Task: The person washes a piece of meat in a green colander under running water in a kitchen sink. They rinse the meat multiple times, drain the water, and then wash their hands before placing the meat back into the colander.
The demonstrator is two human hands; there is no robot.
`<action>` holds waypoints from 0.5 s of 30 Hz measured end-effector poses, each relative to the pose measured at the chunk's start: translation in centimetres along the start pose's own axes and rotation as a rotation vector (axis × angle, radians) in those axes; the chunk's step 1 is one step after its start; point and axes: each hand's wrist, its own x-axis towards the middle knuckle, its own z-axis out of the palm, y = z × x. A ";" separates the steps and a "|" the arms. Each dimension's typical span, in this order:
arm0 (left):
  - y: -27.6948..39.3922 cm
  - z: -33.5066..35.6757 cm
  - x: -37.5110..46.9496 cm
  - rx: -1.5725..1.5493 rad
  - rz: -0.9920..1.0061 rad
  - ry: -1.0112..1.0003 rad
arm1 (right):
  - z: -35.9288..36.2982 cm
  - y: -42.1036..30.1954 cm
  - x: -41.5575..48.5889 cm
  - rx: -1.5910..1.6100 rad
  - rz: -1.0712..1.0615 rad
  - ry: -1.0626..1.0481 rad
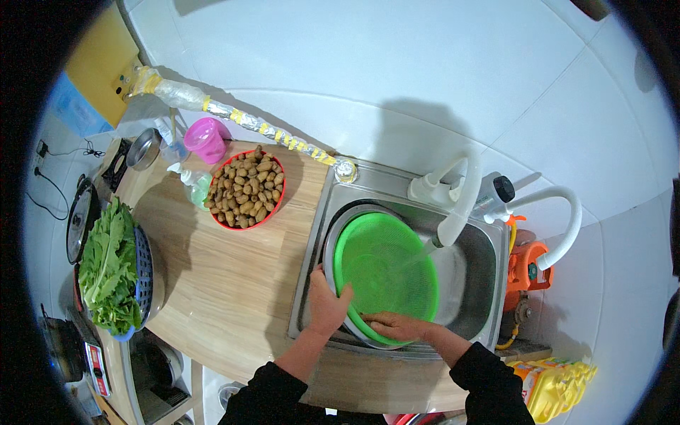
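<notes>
A green plastic mesh strainer basket [388,265] sits inside a stainless steel basin [330,255] in the sink, under running water from a white faucet [451,223]. My left hand [326,303] grips the near left rims, its thumb over the green edge and its fingers outside the basin. Over the near rim, my right hand [396,325] reaches into the basket with its fingers along the inner wall. A small brown bit shows by its fingertips; whether they pinch anything is unclear. No food is visible in the basket.
Left of the steel sink [311,255], a red bowl of peanuts in shells [247,188] stands beside a soap pump bottle [196,186] and a pink cup [206,139]. Leafy greens [109,271] fill a blue basket [143,271]. An orange gas cylinder [526,265] is at right.
</notes>
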 end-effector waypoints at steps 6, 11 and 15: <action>1.0 0.3 -0.1 -0.155 -0.013 0.071 | 2.0 -3.0 -1.4 -0.179 -0.027 0.214; -0.9 0.3 0.0 -0.118 0.026 0.060 | 1.0 -6.2 -3.2 -0.300 -0.032 0.348; -0.7 0.7 0.1 -0.109 0.017 0.066 | -2.8 -7.7 -6.0 -0.304 -0.039 0.551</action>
